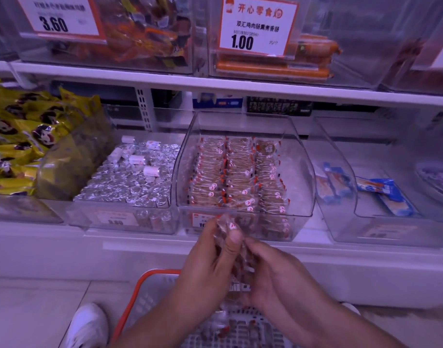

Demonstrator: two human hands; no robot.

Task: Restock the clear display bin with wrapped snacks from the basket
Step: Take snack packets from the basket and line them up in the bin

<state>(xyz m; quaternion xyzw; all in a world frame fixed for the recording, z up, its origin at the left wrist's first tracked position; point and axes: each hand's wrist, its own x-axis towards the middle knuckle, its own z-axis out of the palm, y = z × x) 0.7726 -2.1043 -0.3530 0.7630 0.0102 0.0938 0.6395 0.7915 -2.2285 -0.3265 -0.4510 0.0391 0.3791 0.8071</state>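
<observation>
The clear display bin (300, 187) stands on the lower shelf, centre, with three neat rows of wrapped snacks (230, 177) in clear wrappers with red-white marks. Just below its front lip, my left hand (205, 267) and my right hand (273, 275) together grip a stack of wrapped snacks (226, 228), the left thumb pressed on its top. Beneath my hands sits the basket (150, 280), orange-rimmed with a white grid body, and several loose snacks (230, 327) lie on its bottom.
A bin of silver foil-wrapped pieces (132, 179) stands to the left, then yellow packets (22, 141). A bin with blue-wrapped bars (381, 194) is to the right. Upper shelf bins carry price cards (258, 26). A white shoe (89, 325) rests on the floor beside the basket.
</observation>
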